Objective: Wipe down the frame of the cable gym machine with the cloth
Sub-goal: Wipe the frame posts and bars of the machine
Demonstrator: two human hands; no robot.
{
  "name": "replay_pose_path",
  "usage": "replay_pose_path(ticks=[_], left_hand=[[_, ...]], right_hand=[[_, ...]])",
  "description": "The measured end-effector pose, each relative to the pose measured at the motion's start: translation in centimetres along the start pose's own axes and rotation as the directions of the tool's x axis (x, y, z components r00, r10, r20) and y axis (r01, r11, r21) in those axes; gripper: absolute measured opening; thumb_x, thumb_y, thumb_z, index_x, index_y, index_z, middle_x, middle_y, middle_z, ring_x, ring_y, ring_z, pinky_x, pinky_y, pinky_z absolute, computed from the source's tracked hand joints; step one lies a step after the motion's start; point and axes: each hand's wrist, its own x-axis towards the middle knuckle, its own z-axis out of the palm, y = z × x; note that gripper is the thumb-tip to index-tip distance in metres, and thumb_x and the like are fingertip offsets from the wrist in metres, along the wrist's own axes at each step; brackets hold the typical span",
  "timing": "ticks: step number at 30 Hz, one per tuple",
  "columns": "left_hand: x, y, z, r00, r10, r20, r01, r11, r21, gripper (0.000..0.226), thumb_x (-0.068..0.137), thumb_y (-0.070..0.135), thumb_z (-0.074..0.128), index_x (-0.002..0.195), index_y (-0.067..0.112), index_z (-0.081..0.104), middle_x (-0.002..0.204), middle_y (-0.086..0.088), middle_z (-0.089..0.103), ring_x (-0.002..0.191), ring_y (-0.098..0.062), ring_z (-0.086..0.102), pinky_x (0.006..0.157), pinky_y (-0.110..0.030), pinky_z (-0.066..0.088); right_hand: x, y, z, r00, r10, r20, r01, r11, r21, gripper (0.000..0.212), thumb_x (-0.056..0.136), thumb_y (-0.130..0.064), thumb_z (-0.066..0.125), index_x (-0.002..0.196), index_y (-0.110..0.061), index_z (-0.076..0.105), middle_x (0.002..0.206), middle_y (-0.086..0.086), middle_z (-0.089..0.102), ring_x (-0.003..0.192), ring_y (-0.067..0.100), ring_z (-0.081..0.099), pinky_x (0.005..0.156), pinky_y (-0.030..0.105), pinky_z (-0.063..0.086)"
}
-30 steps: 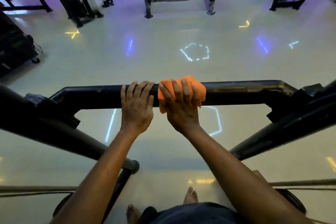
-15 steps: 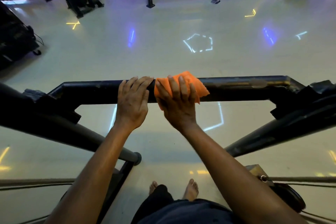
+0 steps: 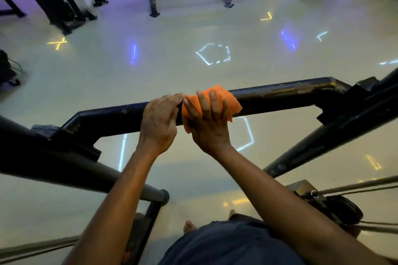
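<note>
The person stands over a dark horizontal bar (image 3: 280,94) of the cable machine frame and looks down at it. The right hand (image 3: 210,123) lies on top of an orange cloth (image 3: 231,102), with the fingers (image 3: 213,101) spread and nearly straight, and presses the cloth flat against the bar. The cloth is folded over the top of the bar, near its middle, and its edges show above the fingertips and at the right of the hand. The left hand (image 3: 159,121) rests on the bare bar just beside the cloth, on its left; its fingers are laid together over the top of the bar, and their tips reach almost to the cloth edge. It is not possible to tell whether these fingers curl round the far side. The bar's paint is worn toward its right end. Below, on the pale glossy floor (image 3: 86,75), the toes of bare feet (image 3: 189,227) are seen.
</note>
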Motion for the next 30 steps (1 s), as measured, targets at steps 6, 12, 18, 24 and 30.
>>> replay_pose_path(ticks=[6,12,18,24,30], left_hand=[[-0.6,-1.1,-0.5,0.999,0.033,-0.033,-0.033,0.999,-0.003,0.044,0.110,0.020,0.045,0.153,0.019,0.053,0.149,-0.001,0.061,0.140,-0.025,0.054,0.123,-0.050,0.035],[-0.7,-1.2,-0.4,0.998,0.050,-0.049,-0.050,0.999,-0.001,0.048,0.103,0.015,0.048,0.150,0.018,0.055,0.148,-0.003,0.062,0.141,-0.026,0.053,0.123,-0.048,0.034],[-0.8,-0.7,-0.1,0.996,0.039,-0.078,-0.039,0.999,0.007,0.043,0.109,0.024,0.045,0.151,0.019,0.054,0.148,-0.002,0.061,0.141,-0.024,0.053,0.125,-0.047,0.031],[-0.8,2.7,1.9,0.995,-0.029,-0.098,0.036,0.997,0.066,0.050,0.105,0.033,0.049,0.153,0.017,0.051,0.151,-0.004,0.056,0.146,-0.027,0.047,0.130,-0.050,0.017],[0.4,5.5,3.5,0.995,-0.029,-0.092,0.036,0.996,0.082,0.049,0.106,0.031,0.047,0.153,0.018,0.051,0.152,-0.002,0.056,0.147,-0.026,0.047,0.131,-0.052,0.018]], right_hand=[[-0.8,2.6,-1.5,0.984,0.170,-0.050,-0.173,0.984,-0.046,0.063,0.111,-0.044,0.051,0.167,-0.025,0.029,0.175,0.013,0.019,0.165,0.041,0.009,0.131,0.063,-0.002],[0.7,-4.5,0.7,0.962,0.272,0.003,-0.271,0.961,0.054,0.059,0.114,-0.039,0.040,0.167,-0.021,0.021,0.174,0.016,0.013,0.165,0.049,0.002,0.126,0.075,0.011],[-0.9,5.0,-3.0,0.999,0.017,-0.028,-0.020,0.994,-0.109,0.064,0.110,-0.042,0.055,0.168,-0.032,0.030,0.173,0.007,0.028,0.163,0.038,0.022,0.131,0.064,0.016],[-0.7,4.4,-3.5,0.945,0.325,-0.040,-0.327,0.944,-0.047,0.055,0.114,-0.040,0.047,0.165,-0.019,0.039,0.172,0.015,0.032,0.165,0.046,0.014,0.126,0.070,0.018],[-1.9,10.5,-5.9,0.999,-0.036,0.025,0.039,0.991,-0.131,0.063,0.107,-0.030,0.059,0.167,-0.026,0.042,0.173,0.012,0.038,0.162,0.043,0.028,0.128,0.068,0.024]])
